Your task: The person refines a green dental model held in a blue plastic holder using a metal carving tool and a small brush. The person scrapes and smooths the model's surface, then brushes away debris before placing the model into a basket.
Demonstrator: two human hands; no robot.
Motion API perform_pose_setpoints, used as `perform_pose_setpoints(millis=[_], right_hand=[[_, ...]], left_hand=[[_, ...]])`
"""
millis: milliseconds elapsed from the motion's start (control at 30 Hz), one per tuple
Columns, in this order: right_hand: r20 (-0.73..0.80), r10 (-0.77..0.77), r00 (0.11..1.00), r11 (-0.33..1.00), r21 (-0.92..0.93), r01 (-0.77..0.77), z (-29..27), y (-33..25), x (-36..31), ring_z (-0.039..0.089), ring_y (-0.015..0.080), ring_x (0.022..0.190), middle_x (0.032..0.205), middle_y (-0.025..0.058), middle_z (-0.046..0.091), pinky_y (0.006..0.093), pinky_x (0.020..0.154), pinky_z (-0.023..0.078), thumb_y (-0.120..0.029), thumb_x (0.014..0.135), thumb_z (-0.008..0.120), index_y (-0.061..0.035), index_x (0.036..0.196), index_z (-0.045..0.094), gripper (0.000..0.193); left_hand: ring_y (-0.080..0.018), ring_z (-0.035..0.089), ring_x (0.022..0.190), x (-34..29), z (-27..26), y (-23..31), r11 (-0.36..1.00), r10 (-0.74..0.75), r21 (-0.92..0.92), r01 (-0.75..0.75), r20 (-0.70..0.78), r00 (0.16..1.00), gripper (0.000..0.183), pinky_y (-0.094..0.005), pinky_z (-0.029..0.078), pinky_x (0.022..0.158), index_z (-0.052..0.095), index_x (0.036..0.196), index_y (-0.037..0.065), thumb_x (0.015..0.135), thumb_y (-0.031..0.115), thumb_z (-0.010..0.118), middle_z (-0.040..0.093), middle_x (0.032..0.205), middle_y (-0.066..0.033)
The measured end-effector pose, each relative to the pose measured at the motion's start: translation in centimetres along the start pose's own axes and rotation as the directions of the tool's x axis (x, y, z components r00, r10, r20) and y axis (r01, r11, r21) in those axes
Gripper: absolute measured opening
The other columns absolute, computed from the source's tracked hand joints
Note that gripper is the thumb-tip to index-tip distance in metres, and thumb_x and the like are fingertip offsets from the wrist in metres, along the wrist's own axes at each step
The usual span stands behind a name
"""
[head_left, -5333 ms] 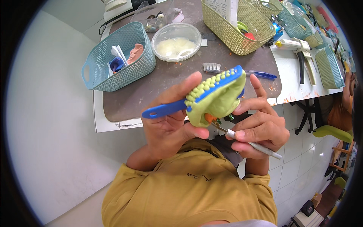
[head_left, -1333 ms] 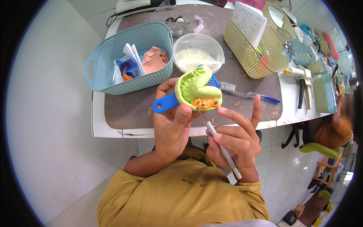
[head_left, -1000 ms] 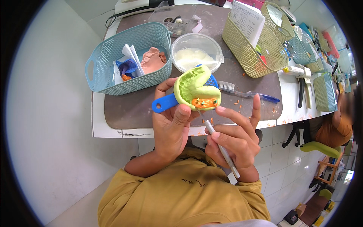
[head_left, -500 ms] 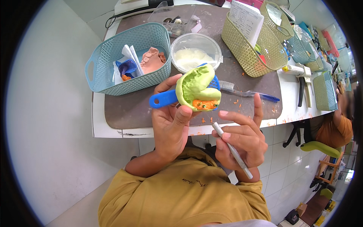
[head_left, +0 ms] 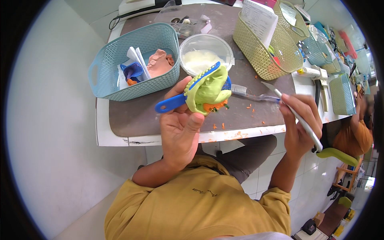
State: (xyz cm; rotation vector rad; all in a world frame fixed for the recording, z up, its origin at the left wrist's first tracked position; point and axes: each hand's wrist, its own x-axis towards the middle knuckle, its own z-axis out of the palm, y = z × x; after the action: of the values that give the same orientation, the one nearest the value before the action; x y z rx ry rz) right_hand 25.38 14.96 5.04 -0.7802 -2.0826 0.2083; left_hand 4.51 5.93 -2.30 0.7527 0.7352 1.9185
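Swung off to the side since half a second ago, our right hand (head_left: pixel 295 134) and its slim pale tool (head_left: pixel 309 131) now sit well apart from the blue tray (head_left: pixel 171 104), itself turned further onto its edge. Spread below us is the white table (head_left: pixel 116 139) with its brown mat (head_left: pixel 138 120), bearing a light-blue basket (head_left: pixel 105 51) that holds a pink tooth model (head_left: pixel 158 64), and, just beside it, a round clear tub (head_left: pixel 184 45). Above the mat, we grip the tray between thumb and fingers of our left hand (head_left: pixel 178 132), green putty (head_left: pixel 208 91) filling it. Our right fingers pinch the tool, its narrow end pointing away from us, near a brush (head_left: pixel 254 97). Orange crumbs (head_left: pixel 215 126) dot the mat.
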Motion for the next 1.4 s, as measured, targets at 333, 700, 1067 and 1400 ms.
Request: perform_pose_setpoints(millis=[333,700,1067,1400], right_hand=[[0.31,-0.091,0.947,0.974,-0.169,0.149,-0.7,4.8,0.0,0.066,0.0238,0.081,0.091,0.0097,0.068,0.0335,0.068,0.054,0.002,0.072,0.074,-0.0019,0.099,0.07,0.028],[-0.021,0.025,0.999,0.836,0.549,-0.009,0.3,-1.9,-2.3,0.07,0.0283,0.08,0.071,0.011,0.068,0.045,0.078,0.056,-0.006,0.076,0.075,-0.0036,0.082,0.062,0.014],[0.09,-0.119,0.989,0.872,0.485,0.061,5.2,-1.7,-1.4,0.066,0.0376,0.104,0.064,0.0048,0.068,0.0659,0.108,0.026,-0.022,0.086,0.07,-0.0098,0.083,0.054,0.02],[0.078,-0.092,0.993,0.87,0.491,0.042,5.0,-2.2,-1.2,0.067,0.0339,0.104,0.069,0.0044,0.069,0.0603,0.111,0.026,-0.005,0.072,0.075,-0.01,0.076,0.059,0.017]], left_hand=[[-0.0224,0.052,0.122,-0.3,0.1,-0.3,0.99,0.004,-0.142,-0.012,-0.059,0.998,0.064,-0.0411,0.043,0.104,0.037,0.137,-0.002,0.086,0.012,0.072,0.054,0.13,-0.013],[-0.0214,0.052,0.124,0.0,0.0,-0.2,0.986,-0.032,-0.164,0.03,-0.009,0.999,0.064,-0.0373,0.041,0.107,0.04,0.137,-0.004,0.083,0.005,0.074,0.055,0.132,-0.014],[-0.0209,0.054,0.122,-0.1,0.1,0.1,0.984,-0.061,-0.164,0.065,0.031,0.998,0.066,-0.0352,0.043,0.104,0.039,0.139,-0.004,0.084,0.008,0.073,0.055,0.133,-0.0156],[-0.0214,0.055,0.121,-0.1,0.2,0.3,0.987,-0.048,-0.154,0.055,0.045,0.998,0.064,-0.0347,0.046,0.102,0.04,0.139,-0.004,0.085,0.007,0.072,0.055,0.132,-0.0164]])
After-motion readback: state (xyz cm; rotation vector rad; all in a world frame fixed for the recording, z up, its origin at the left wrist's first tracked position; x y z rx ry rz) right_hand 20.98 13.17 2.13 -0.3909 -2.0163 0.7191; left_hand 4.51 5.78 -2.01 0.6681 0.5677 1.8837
